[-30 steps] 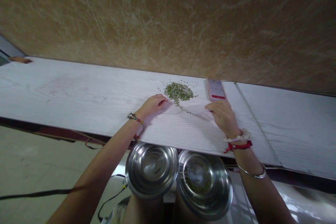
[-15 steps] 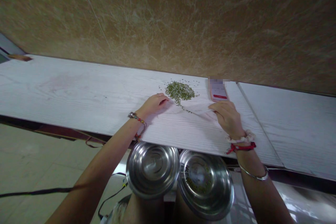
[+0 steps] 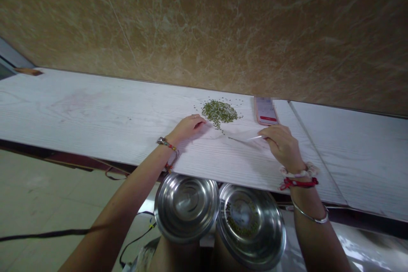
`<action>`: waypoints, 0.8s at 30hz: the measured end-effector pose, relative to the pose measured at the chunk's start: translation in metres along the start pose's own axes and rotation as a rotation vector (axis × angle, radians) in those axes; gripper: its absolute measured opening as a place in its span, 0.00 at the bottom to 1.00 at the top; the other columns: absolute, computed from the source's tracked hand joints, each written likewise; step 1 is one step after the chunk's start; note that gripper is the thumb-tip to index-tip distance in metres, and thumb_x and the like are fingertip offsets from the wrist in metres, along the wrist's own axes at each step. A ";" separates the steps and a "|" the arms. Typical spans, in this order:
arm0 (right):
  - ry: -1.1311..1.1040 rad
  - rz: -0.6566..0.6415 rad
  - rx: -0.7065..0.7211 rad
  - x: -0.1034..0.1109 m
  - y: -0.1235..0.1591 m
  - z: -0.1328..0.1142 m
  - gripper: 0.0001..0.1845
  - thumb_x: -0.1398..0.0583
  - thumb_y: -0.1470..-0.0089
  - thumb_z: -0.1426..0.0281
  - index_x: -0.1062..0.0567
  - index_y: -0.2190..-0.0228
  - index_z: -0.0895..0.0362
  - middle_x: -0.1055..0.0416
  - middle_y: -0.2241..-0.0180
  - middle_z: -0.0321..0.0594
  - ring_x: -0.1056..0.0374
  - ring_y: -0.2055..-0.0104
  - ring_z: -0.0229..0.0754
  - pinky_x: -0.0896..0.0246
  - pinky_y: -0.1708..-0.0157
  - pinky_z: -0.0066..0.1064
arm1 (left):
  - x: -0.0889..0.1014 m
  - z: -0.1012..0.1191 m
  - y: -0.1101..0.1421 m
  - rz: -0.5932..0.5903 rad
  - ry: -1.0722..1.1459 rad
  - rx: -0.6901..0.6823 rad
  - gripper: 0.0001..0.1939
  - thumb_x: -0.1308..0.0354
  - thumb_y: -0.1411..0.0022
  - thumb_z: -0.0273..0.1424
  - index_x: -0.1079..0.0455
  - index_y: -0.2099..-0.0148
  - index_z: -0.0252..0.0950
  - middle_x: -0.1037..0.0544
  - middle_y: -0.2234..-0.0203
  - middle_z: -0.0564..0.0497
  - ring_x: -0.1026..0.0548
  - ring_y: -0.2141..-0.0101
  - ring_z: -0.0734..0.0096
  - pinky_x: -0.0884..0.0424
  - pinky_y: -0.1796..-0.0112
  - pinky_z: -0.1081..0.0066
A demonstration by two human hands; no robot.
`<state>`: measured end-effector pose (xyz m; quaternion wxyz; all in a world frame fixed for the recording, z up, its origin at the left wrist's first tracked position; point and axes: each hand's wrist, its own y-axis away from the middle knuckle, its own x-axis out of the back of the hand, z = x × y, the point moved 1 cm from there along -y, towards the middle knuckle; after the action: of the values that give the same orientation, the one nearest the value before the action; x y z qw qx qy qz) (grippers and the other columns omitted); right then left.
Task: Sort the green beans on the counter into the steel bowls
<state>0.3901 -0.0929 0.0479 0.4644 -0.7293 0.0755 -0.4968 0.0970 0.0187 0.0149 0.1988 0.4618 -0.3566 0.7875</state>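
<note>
A loose heap of small green beans [image 3: 219, 111], like mung beans, lies spread on the white board, with a thin tail trailing toward the front. Just left of that tail, my left hand [image 3: 190, 127] rests on the board, fingers curled together; whatever they hold, if anything, is hidden. My right hand [image 3: 282, 144] pinches a thin white strip [image 3: 254, 138], seen nearly edge-on, whose other end points left toward the tail of beans. Two steel bowls sit on my lap: the left bowl [image 3: 186, 238] looks bare inside, and the right bowl [image 3: 272, 221] has green beans at its bottom.
A phone [image 3: 267, 110] with a red bar on its screen lies beyond my right hand. The white board [image 3: 95, 110] runs along a brown marbled wall [image 3: 204, 29], with a seam at right. Cables [image 3: 137, 238] hang at lower left.
My right hand has moved slightly right and toward me with the white strip, which now appears narrower. My left hand has stayed in nearly the same place.
</note>
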 end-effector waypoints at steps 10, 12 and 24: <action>-0.008 -0.014 -0.028 0.005 0.005 0.004 0.11 0.46 0.48 0.78 0.26 0.69 0.52 0.24 0.71 0.36 0.30 0.66 0.42 0.37 0.62 0.38 | 0.001 0.001 0.001 -0.016 0.041 0.020 0.10 0.52 0.38 0.26 0.29 0.61 0.37 0.24 0.67 0.48 0.28 0.64 0.70 0.30 0.60 0.68; -0.017 -0.013 -0.025 0.006 0.005 0.003 0.11 0.46 0.48 0.78 0.26 0.70 0.52 0.24 0.71 0.36 0.30 0.66 0.42 0.37 0.62 0.38 | 0.001 0.001 0.000 -0.025 0.045 0.029 0.10 0.52 0.38 0.26 0.29 0.61 0.36 0.24 0.67 0.48 0.28 0.64 0.70 0.30 0.60 0.68; 0.021 0.029 -0.003 0.002 -0.001 -0.004 0.11 0.46 0.46 0.77 0.25 0.71 0.52 0.24 0.73 0.34 0.29 0.67 0.40 0.36 0.62 0.36 | 0.002 0.002 0.001 -0.029 0.013 0.006 0.11 0.53 0.37 0.27 0.29 0.61 0.34 0.24 0.67 0.47 0.27 0.64 0.69 0.30 0.60 0.68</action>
<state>0.3873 -0.0955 0.0500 0.4699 -0.7234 0.0918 -0.4974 0.0966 0.0171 0.0167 0.2113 0.4623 -0.3460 0.7886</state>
